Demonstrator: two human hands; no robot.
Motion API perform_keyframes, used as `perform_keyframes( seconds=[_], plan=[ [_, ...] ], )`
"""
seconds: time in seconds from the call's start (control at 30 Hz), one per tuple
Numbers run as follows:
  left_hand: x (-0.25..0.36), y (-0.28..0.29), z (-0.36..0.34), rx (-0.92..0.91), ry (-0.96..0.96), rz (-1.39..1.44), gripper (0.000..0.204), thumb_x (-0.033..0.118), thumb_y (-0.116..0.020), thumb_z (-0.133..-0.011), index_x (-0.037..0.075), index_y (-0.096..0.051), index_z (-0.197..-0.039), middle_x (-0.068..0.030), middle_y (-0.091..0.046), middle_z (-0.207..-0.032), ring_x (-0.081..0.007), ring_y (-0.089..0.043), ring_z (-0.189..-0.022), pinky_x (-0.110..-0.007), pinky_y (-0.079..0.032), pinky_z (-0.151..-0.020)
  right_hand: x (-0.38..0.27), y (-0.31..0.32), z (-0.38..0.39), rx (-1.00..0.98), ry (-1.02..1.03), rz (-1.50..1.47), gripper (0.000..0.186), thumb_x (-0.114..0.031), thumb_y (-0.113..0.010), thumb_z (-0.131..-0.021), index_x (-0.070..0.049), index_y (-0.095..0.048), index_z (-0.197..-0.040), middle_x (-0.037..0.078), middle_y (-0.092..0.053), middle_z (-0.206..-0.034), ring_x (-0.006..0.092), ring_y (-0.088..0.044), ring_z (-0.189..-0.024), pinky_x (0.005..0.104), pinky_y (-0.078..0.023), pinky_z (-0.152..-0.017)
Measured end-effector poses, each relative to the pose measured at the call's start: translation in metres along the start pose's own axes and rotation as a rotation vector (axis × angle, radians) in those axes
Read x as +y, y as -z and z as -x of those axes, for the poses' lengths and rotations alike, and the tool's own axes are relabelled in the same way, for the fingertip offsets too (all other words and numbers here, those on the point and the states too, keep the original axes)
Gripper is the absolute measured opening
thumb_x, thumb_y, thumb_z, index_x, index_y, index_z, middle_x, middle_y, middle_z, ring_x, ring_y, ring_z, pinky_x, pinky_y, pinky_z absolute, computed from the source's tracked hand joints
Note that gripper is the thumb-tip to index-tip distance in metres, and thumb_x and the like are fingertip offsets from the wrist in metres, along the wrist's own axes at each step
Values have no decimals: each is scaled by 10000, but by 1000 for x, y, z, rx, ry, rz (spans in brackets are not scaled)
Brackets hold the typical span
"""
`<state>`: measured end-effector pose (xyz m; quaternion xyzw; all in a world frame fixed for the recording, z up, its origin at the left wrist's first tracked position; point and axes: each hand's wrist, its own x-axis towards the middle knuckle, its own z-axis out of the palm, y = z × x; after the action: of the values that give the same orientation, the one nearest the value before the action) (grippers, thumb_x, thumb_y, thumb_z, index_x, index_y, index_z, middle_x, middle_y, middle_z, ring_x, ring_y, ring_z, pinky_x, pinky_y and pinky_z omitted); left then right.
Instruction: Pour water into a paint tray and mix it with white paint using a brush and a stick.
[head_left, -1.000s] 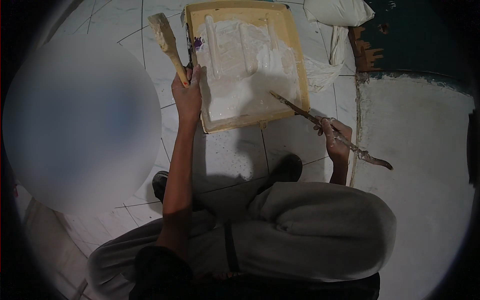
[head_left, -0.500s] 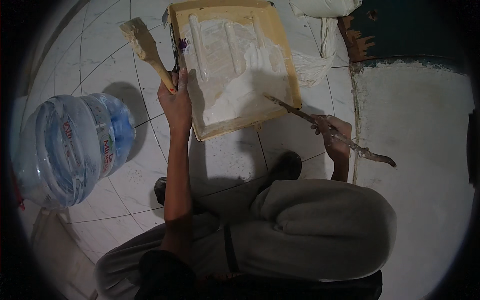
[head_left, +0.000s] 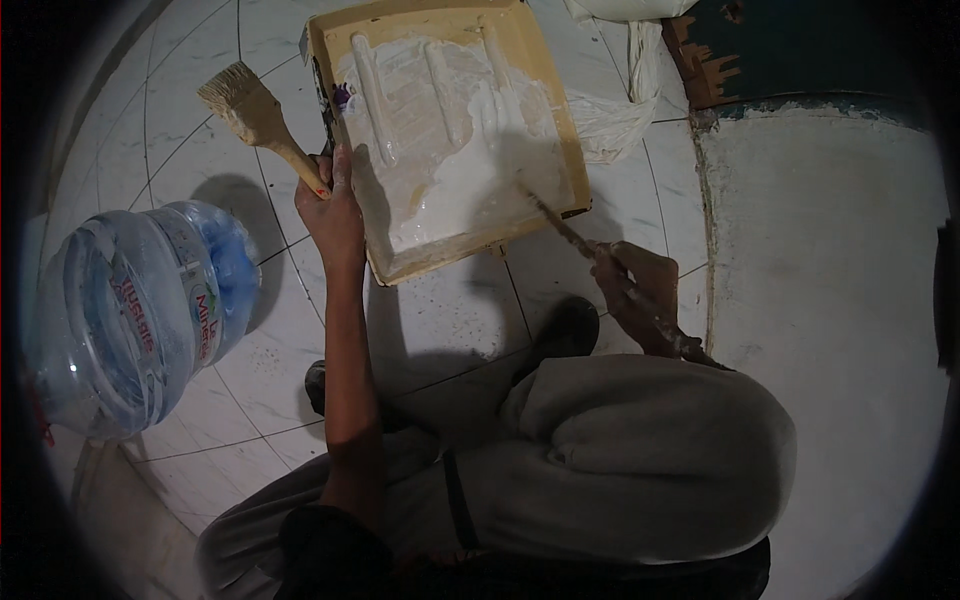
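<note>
1. Along the left edge of the paint tray (head_left: 562, 125), the left hand (head_left: 333, 215) has its grip closed, thumb lying beside the tray's side wall and fingers around the lower handle of a paintbrush (head_left: 257, 118). How firmly it also clasps the tray, I cannot tell.
2. Left of the tray, the paintbrush slants away from it, wooden handle toward the hand and broad, paint-caked bristles pointing outward.
3. Off the tray's near right corner, the right hand (head_left: 640, 290) has its grip wrapped around a thin, crooked stick (head_left: 556, 222) smeared with pale paint.
4. Over the tray's near right part, the stick's tip meets the view of the white paint (head_left: 465, 208); whether it dips in or hangs just above, I cannot tell. The stick's other end points away from the tray, toward the person's knee.
5. Within the tray, which is yellowish, the paint spreads thickest toward the near side and thins over three raised ridges at the far side. A purple mark (head_left: 342, 96) shows at the tray's left wall.
6. Well left of the tray, a large clear bluish bottle (head_left: 150, 310) lies on the tiled floor (head_left: 215, 420).
7. Just right of the tray, crumpled white plastic (head_left: 615, 125) lies on the floor.
8. Nearer the person than the tray are two dark shoes (head_left: 563, 335) and grey trousers (head_left: 650, 450).
</note>
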<state>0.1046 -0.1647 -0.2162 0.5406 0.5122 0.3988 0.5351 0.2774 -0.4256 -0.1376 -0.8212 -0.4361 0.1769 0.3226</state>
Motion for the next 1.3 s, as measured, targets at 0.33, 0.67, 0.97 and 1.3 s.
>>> perform_keyframes(
  seconds=[0.33, 0.67, 0.97, 1.3],
  plan=[
    [-7, 3, -3, 7, -5, -17, 347, 142, -616, -927, 101, -351, -707, 38, -351, -689, -76, -310, -661, -226, -311, -611, 44, 7, 1, -1, -184, -361, 188, -76, -572, -918, 74, -679, -953, 113, -665, -744, 118, -597, -627, 248, -488, -584],
    [-17, 4, -6, 12, -71, 2, 347, 121, -613, -926, 101, -350, -700, 40, -352, -691, -66, -304, -640, -224, -314, -585, 82, -12, -9, -66, -225, -498, 215, -77, -604, -898, 58, -664, -1054, 105, -662, -826, 132, -605, -734, 252, -491, -687],
    [-21, 7, -9, 4, -58, 3, 342, 131, -614, -927, 108, -360, -699, 45, -345, -674, -52, -294, -619, -217, -286, -553, 88, -15, -23, -31, -213, -435, 219, -118, -632, -902, 57, -672, -1028, 109, -660, -813, 138, -613, -727, 259, -489, -658],
    [-29, 6, -9, 20, -17, -36, 339, 132, -604, -929, 102, -353, -702, 42, -327, -676, -72, -286, -632, -242, -292, -567, 83, -15, -28, -223, -240, -507, 207, -111, -632, -897, 52, -673, -1018, 102, -652, -830, 142, -619, -729, 264, -499, -677]
  ],
)
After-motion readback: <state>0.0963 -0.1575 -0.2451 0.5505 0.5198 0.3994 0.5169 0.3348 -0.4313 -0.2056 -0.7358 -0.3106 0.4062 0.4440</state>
